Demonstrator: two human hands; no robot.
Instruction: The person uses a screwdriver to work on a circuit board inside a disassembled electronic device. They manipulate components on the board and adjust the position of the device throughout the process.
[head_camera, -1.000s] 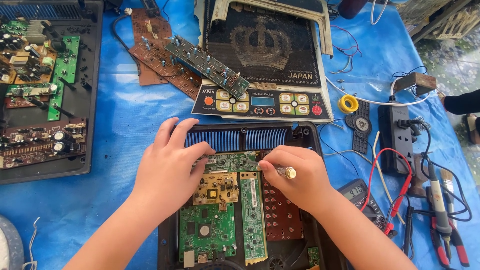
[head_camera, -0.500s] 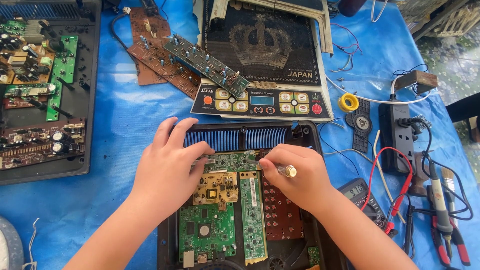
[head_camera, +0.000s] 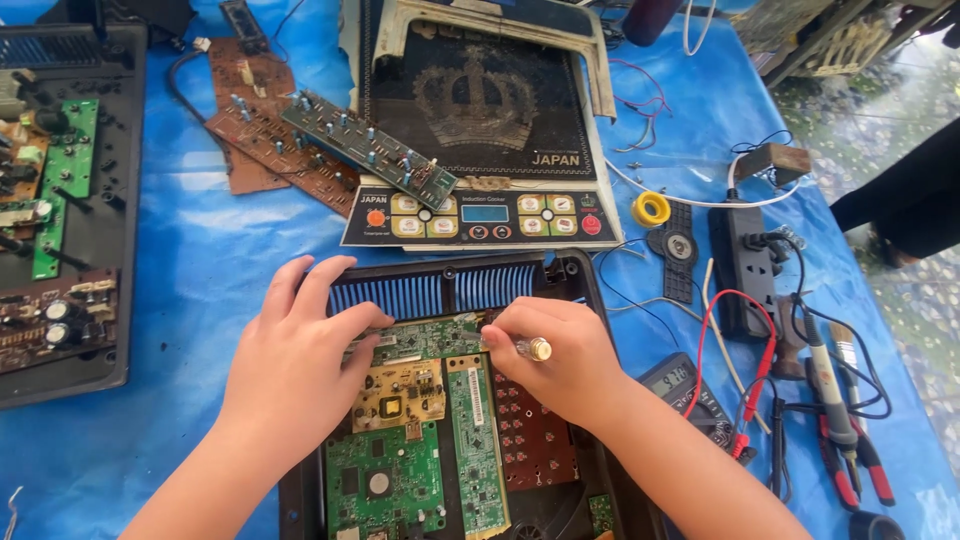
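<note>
Over the open black casing (head_camera: 600, 330) w/ green boards (head_camera: 430, 340), right hand (head_camera: 560, 355) fingers closed round a small clear-handled tool (head_camera: 525, 347) (screwdriver, prob.) should stay upright & steady, while left hand (head_camera: 300, 370) lies flat, fingers spread, pinning the board.

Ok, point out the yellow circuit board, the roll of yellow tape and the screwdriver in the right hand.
yellow circuit board (head_camera: 403, 393): head view, middle of its face.
roll of yellow tape (head_camera: 652, 209): head view, on its ring.
screwdriver (head_camera: 530, 348): head view, clear handle end sticking out of the right hand (head_camera: 560, 360).
</note>
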